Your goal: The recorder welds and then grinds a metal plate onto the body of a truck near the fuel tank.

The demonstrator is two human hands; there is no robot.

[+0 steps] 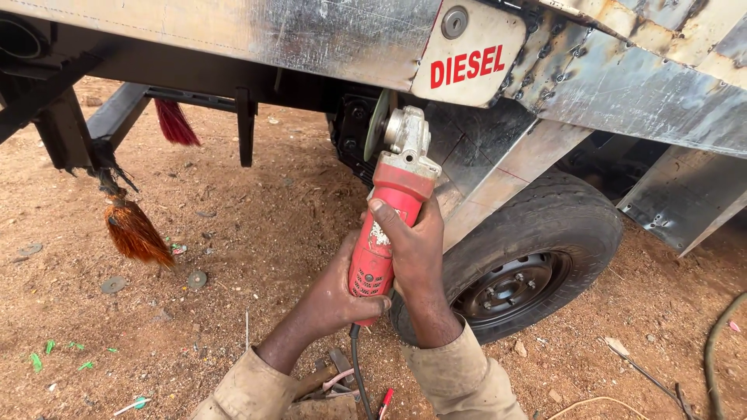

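Both hands clenched on red angle grinder (387,225), left hand (336,294) at its near end, right hand (414,247) mid-body, disc up under the metal vehicle body (296,39), left of the wheel (520,260).

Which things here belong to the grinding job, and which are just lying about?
In use:
- red angle grinder, gripped by left hand and right hand
- its disc
- bare metal body panel

Lying about:
- orange tassel
- red tassel
- wheel
- round discs on the dirt
- hose
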